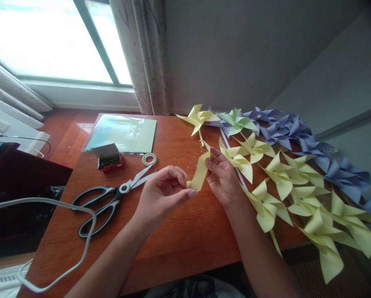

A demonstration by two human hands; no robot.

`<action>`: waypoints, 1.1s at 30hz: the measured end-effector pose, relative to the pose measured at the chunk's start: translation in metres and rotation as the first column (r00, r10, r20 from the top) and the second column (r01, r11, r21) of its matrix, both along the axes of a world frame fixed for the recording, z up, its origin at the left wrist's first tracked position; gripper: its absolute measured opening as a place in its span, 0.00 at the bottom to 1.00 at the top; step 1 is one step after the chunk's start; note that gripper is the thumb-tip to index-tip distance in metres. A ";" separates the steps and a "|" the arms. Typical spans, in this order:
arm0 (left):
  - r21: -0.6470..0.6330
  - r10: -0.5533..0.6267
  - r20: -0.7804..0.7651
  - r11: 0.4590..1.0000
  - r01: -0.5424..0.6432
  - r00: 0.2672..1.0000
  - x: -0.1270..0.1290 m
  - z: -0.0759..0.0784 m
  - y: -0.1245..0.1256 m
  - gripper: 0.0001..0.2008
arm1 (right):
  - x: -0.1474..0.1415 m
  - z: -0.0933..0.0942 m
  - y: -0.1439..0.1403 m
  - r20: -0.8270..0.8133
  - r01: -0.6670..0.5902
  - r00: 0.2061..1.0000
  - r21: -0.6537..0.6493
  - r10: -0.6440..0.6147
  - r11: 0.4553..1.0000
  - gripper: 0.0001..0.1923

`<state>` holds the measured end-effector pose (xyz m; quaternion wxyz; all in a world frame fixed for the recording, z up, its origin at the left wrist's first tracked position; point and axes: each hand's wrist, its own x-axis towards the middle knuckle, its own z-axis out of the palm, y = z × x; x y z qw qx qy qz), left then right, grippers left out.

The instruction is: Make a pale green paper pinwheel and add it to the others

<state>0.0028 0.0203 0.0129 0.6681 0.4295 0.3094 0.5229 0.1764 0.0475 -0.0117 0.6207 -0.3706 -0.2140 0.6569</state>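
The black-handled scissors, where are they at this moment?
In the head view, the black-handled metal scissors lie open on the brown wooden table, to the left of the left hand, just below the small red box.

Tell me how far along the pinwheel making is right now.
Done: many finished yellow pinwheels and purple pinwheels lie along the table's right side. In hand: the left hand and right hand pinch one unfinished yellow paper piece. Left: the paper sheets by the scissors look unused.
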 end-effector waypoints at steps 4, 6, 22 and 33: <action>-0.051 0.033 0.024 0.998 -0.032 0.999 -0.001 0.000 0.000 0.14 | 0.000 -0.001 0.000 -0.003 0.014 1.000 0.002 -0.014 1.000 0.20; -0.082 0.037 0.032 0.996 -0.034 0.999 -0.002 -0.002 0.000 0.13 | 0.000 -0.001 0.000 -0.001 0.018 1.000 0.002 -0.018 1.000 0.20; -0.158 -0.041 0.125 0.986 0.061 0.991 -0.003 -0.002 0.000 0.13 | 0.000 -0.001 -0.001 0.034 0.008 0.999 -0.027 -0.007 1.000 0.22; -0.202 -0.129 0.073 0.969 0.141 0.989 -0.002 0.004 0.000 0.16 | 0.000 0.001 -0.002 0.049 0.031 0.998 -0.012 -0.031 0.999 0.20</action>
